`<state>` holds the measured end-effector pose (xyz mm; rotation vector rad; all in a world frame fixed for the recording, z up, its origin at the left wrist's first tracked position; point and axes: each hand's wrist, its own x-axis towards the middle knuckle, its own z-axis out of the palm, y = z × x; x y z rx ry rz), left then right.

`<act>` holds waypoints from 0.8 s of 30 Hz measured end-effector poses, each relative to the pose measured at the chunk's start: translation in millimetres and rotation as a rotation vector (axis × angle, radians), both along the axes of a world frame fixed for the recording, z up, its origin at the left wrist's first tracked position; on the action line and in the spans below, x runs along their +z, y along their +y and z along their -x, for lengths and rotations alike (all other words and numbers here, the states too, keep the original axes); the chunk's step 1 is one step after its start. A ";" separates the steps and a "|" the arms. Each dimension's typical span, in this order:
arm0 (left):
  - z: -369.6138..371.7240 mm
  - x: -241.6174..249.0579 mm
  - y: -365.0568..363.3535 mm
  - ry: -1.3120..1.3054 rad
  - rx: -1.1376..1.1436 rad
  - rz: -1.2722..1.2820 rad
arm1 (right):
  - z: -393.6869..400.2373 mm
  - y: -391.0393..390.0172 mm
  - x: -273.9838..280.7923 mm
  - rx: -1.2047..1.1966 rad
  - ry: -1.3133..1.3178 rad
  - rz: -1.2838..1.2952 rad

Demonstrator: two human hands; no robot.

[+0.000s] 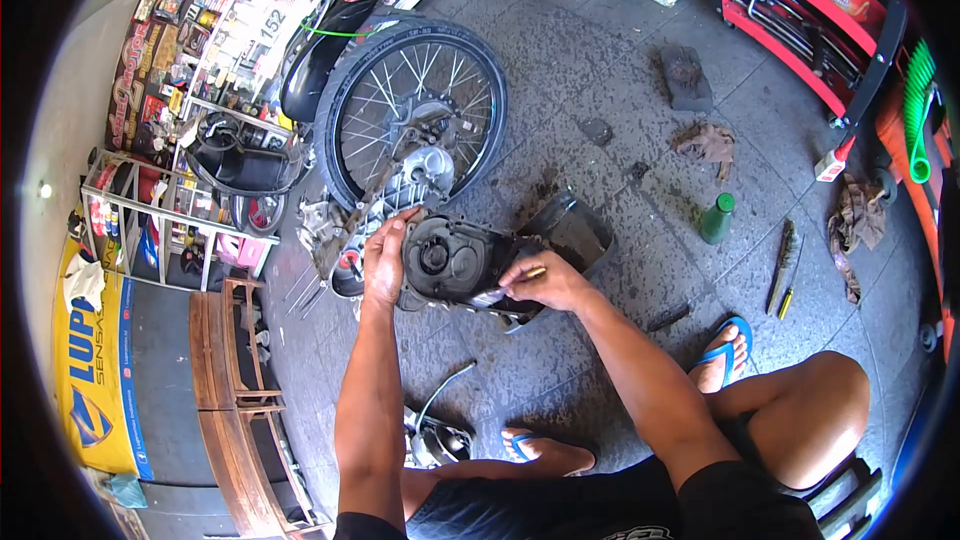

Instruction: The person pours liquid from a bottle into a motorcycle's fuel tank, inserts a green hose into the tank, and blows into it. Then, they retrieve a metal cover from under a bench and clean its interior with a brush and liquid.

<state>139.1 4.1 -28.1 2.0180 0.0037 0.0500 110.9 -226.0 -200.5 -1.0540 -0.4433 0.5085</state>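
Note:
My left hand (384,262) is closed on the left edge of a dark, greasy engine cover (462,262) with a round opening. The cover stands tilted toward me over the floor. My right hand (548,282) presses against the cover's lower right part, its fingers pinched round a slim tool with a yellow end (536,272). The tool's tip is hidden by my fingers and the cover. Behind the cover, a grey metal tray (590,227) lies at the right. Bare metal engine parts (425,175) sit just beyond my left hand, against the wheel.
A spoked wheel (497,100) lies beyond the engine. On the floor at right are a green bottle (716,220), a rag (708,147), a yellow-handled screwdriver (787,300) and a white bottle (832,162). A red tool rack (790,60) stands back right; wooden benches (212,360) stand left.

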 end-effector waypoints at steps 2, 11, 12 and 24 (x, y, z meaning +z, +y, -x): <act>-1.3 1.2 -2.9 0.006 0.001 0.040 | 4.8 -7.4 10.4 -0.045 0.107 -0.018; 8.0 5.7 -11.7 -0.067 -0.012 -0.140 | -1.9 -31.7 -14.7 -0.199 0.293 0.002; 10.9 6.4 -13.4 -0.055 0.000 -0.182 | -7.0 -38.0 -17.4 -0.292 0.354 0.020; 48.3 39.0 -37.6 -0.009 0.172 -0.798 | -8.2 -7.1 -52.8 -0.463 -0.012 1.221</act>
